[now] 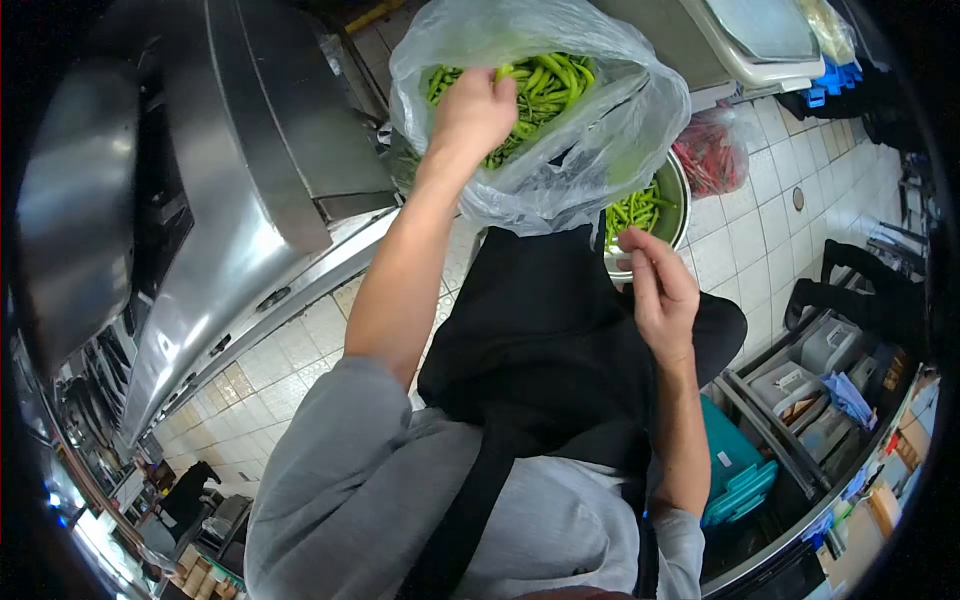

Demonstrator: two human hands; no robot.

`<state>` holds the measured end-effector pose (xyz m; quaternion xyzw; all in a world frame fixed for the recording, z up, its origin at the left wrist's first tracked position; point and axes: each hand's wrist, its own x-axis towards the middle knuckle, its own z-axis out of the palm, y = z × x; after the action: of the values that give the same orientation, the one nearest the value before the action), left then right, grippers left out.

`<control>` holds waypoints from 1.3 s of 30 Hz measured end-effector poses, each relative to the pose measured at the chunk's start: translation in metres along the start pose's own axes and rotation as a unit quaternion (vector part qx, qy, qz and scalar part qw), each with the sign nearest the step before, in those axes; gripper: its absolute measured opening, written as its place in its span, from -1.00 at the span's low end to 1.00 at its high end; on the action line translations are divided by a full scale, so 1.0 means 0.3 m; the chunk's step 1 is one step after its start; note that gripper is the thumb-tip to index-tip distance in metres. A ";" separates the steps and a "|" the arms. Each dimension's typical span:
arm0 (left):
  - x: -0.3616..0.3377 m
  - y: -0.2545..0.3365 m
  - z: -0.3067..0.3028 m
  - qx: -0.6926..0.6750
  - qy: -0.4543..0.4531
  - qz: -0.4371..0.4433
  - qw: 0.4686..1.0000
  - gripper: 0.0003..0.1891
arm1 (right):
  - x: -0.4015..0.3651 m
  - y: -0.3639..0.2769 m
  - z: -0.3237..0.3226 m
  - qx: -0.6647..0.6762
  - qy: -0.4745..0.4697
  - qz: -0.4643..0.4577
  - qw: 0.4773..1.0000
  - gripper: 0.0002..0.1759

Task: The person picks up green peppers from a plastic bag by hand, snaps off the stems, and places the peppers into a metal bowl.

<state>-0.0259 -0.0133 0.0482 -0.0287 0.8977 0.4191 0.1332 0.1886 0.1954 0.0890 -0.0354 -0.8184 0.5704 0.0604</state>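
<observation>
The left hand (475, 110) is inside the plastic bag (600, 150), far centre, its grip curled shut on green chillies (550, 85) — seemingly the drawing-out step. The right hand (662, 285) hovers beside the steel bowl (686, 195), fingers loosely pinched — whether on anything, I cannot tell. The next move calls for lifting clear of the bag's mouth.

The person's left hand (478, 108) is inside a clear plastic bag (600, 150), fingers curled among the green chillies (545, 85) that fill it. The right hand (660, 285) hovers just beside a metal bowl (683, 195) that holds more green chillies, its fingertips drawn together; whether they pinch anything cannot be told. A bag of red chillies (712, 150) lies on the tiled floor (745, 240) near the bowl.
</observation>
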 end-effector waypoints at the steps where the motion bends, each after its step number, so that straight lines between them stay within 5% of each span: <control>1: -0.069 -0.017 -0.028 -0.135 -0.006 -0.015 0.991 -0.62 | -0.015 -0.001 0.017 0.014 -0.002 0.009 1.000 -0.76; 3: -0.251 0.011 -0.105 -0.314 -0.039 -0.052 0.947 -0.59 | -0.038 -0.001 0.067 0.027 -0.003 -0.002 1.000 -0.75; 5: -0.415 -0.012 -0.137 -0.349 -0.087 -0.051 0.932 -0.64 | -0.050 -0.026 0.094 0.030 -0.044 -0.024 0.998 -0.69; 7: -0.556 -0.053 -0.079 -0.331 -0.096 0.077 0.936 -0.71 | -0.070 -0.055 0.102 0.054 -0.093 -0.003 0.994 -0.63; 11: -0.732 0.014 0.060 -0.330 -0.113 0.139 0.927 -0.75 | -0.127 -0.015 0.105 0.074 -0.199 -0.001 0.977 -0.62; 13: -0.757 0.030 0.116 -0.213 -0.065 0.211 0.952 -0.76 | -0.173 -0.017 0.086 0.093 -0.201 0.051 0.974 -0.68; 15: -0.767 0.066 0.137 -0.267 -0.105 0.198 0.937 -0.75 | -0.206 -0.016 0.055 0.132 -0.139 0.072 0.979 -0.73; 17: -0.769 0.101 0.131 -0.172 -0.047 0.336 0.925 -0.73 | -0.239 -0.018 0.005 0.174 -0.119 0.102 0.972 -0.75; 21: -0.808 0.141 0.172 -0.196 -0.081 0.444 0.870 -0.60 | -0.340 0.015 -0.041 0.152 -0.053 0.086 0.983 -0.81; 25: -0.836 0.154 0.190 -0.180 -0.086 0.466 0.862 -0.66 | -0.409 0.054 -0.033 0.130 0.009 0.026 0.991 -0.87; 27: -0.850 0.157 0.196 -0.208 -0.216 0.277 0.913 -0.74 | -0.432 0.047 -0.058 0.130 -0.005 0.110 0.985 -0.88; 29: -0.824 0.154 0.245 -0.271 -0.205 0.198 0.919 -0.76 | -0.429 0.038 -0.056 0.092 -0.032 0.097 0.990 -0.89; 31: -0.774 0.131 0.310 -0.354 -0.306 0.058 0.882 -0.72 | -0.422 0.010 -0.055 0.033 -0.043 0.026 0.998 -0.92; 35: -0.656 0.148 0.404 -0.302 -0.402 -0.017 0.864 -0.66 | -0.404 0.014 -0.034 0.014 -0.039 -0.016 0.999 -0.89; 36: -0.621 0.177 0.414 -0.161 -0.384 0.043 0.908 -0.63 | -0.397 0.018 -0.029 0.015 -0.033 -0.035 0.999 -0.88; 37: -0.624 0.186 0.413 -0.161 -0.383 0.043 0.909 -0.63 | -0.395 0.015 -0.031 0.015 -0.034 -0.035 0.999 -0.88; 39: -0.640 0.205 0.408 -0.056 -0.159 0.260 0.951 -0.61 | -0.398 0.009 -0.050 0.023 -0.027 0.028 0.999 -0.90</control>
<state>0.1753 0.1080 0.0693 0.2650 0.8164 0.4879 0.1590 0.3088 0.1951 0.0847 -0.0413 -0.8048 0.5917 0.0236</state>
